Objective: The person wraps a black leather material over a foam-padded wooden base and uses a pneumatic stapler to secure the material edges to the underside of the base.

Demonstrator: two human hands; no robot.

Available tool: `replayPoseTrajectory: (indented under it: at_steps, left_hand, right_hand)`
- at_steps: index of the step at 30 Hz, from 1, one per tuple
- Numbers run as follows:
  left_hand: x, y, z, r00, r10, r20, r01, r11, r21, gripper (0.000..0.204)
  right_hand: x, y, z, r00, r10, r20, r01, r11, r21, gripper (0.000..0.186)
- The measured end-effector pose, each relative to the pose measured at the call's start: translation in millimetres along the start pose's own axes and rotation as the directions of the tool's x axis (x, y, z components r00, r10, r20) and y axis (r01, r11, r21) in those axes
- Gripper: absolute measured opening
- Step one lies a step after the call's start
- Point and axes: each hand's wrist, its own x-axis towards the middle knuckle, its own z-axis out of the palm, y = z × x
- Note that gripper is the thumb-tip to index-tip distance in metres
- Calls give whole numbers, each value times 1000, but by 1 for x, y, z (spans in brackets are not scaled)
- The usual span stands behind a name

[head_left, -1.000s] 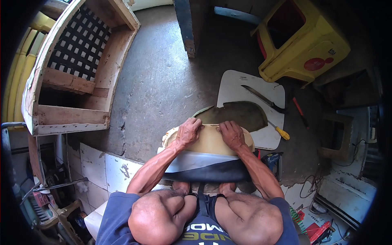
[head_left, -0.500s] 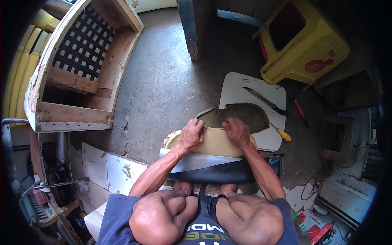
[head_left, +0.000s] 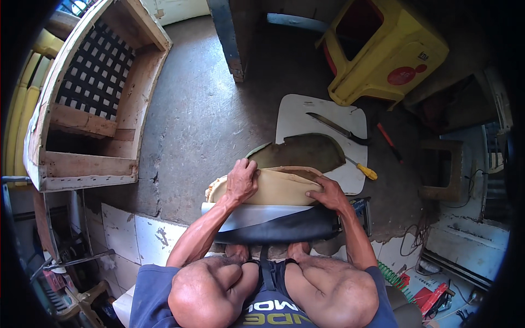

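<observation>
My left hand (head_left: 242,180) is closed on the far edge of a curved tan pad (head_left: 281,188) in front of my feet. My right hand (head_left: 327,194) grips the pad's right end, where its rim stands raised. Beneath the pad lies a black and silver-grey sheet (head_left: 279,224). Just beyond it, a worn olive piece (head_left: 295,150) rests partly on a white board (head_left: 287,115). A black-handled knife (head_left: 336,124) and a yellow-handled screwdriver (head_left: 366,171) are on that board. A blue tool (head_left: 361,213), partly hidden, sits right of my right hand.
A wooden frame with black webbing (head_left: 93,74) stands at left, a yellow plastic stool (head_left: 399,60) at back right, a post (head_left: 227,38) at the back. A red-handled tool (head_left: 388,139) lies beside the board; red tools and a green coiled hose (head_left: 394,276) are at lower right.
My right hand has moved down and right along the pad, whose right far rim is lifted now. My left hand keeps its hold. The whole view has shifted slightly.
</observation>
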Motion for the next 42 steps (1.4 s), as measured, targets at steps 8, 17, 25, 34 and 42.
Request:
replayPoseTrajectory:
  at_steps: [8, 17, 25, 34, 42]
  left_hand:
    - [2, 2, -9, 999, 3, 45, -2, 1000, -21, 15]
    - [1, 2, -23, 996, 34, 82, -23, 992, -127, 17]
    - [13, 34, -2, 967, 240, 81, -242, 970, 13, 31]
    - [33, 78, 41, 963, 212, 163, -199, 975, -96, 17]
    - [40, 91, 35, 983, 67, 169, -38, 985, -166, 21]
  right_hand:
    - [17, -2, -20, 993, 103, 63, -112, 980, 166, 43]
    - [33, 4, 16, 831, -237, -504, 217, 971, -99, 20]
    - [31, 20, 37, 749, -323, -578, 287, 945, -155, 22]
    - [20, 13, 49, 663, -370, -651, 280, 929, -243, 15]
    - [25, 13, 29, 645, -352, -679, 186, 933, -307, 23]
